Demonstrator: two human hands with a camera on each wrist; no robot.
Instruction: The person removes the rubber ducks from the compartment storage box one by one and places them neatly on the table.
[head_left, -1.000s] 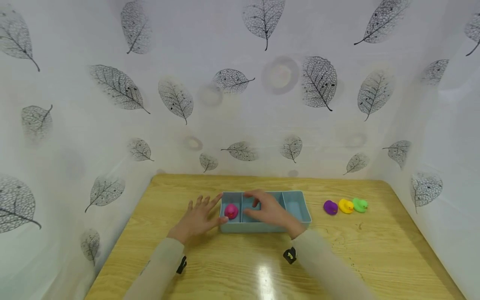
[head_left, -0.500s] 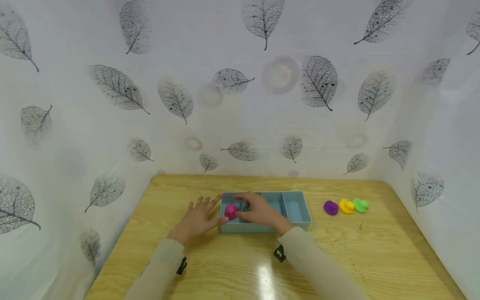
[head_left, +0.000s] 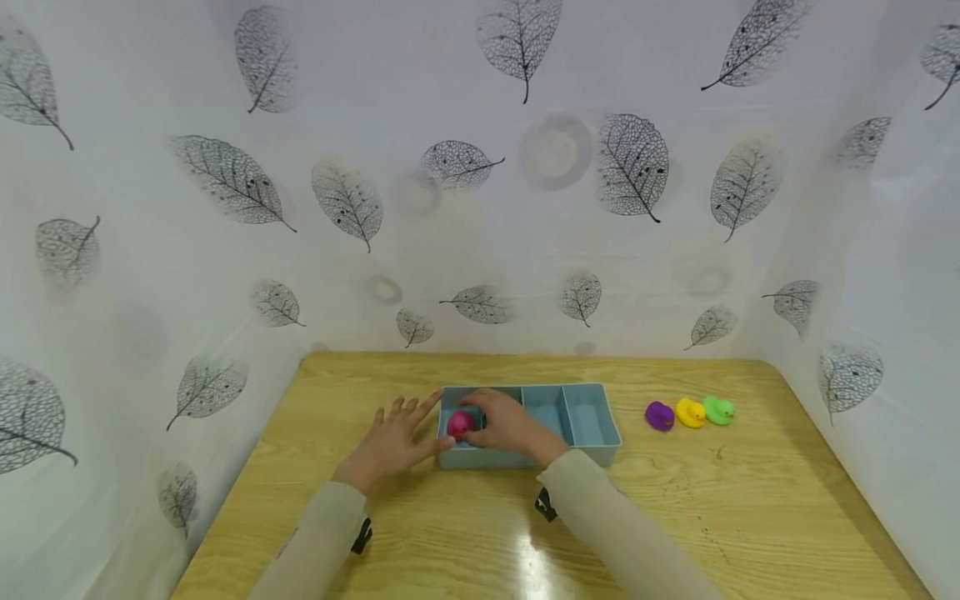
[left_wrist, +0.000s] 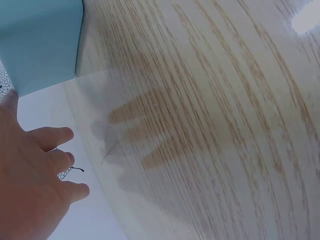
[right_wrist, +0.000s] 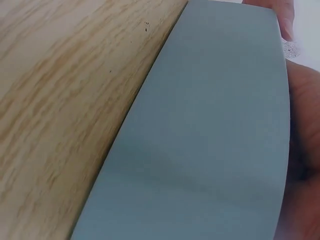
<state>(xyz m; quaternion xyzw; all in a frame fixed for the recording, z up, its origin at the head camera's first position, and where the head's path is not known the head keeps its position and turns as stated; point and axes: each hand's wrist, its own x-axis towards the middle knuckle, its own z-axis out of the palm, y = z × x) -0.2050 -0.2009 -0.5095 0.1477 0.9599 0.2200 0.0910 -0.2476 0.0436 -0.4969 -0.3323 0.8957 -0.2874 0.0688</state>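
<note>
A pink rubber duck (head_left: 459,425) sits in the leftmost compartment of a blue-grey divided box (head_left: 525,458). My right hand (head_left: 512,423) reaches in over the box, its thumb and forefinger parted around the duck's right side. Contact with the duck is not clear. At the box's left end my left hand (head_left: 390,446) spreads its fingers, with forefinger near the back corner and thumb at the front corner. In the left wrist view, the left hand's (left_wrist: 30,170) other fingers stand away from the box. The right wrist view shows mostly the box's front wall (right_wrist: 200,120).
Right of the box, a purple duck (head_left: 660,416), a yellow duck (head_left: 690,412) and a green duck (head_left: 718,409) stand in a row on the wooden table (head_left: 450,533). A leaf-printed white curtain (head_left: 480,233) surrounds the table's back and sides.
My right hand has moved left, from over the middle compartments to the pink duck. The left hand stays at the box's left end. The view has shifted slightly.
</note>
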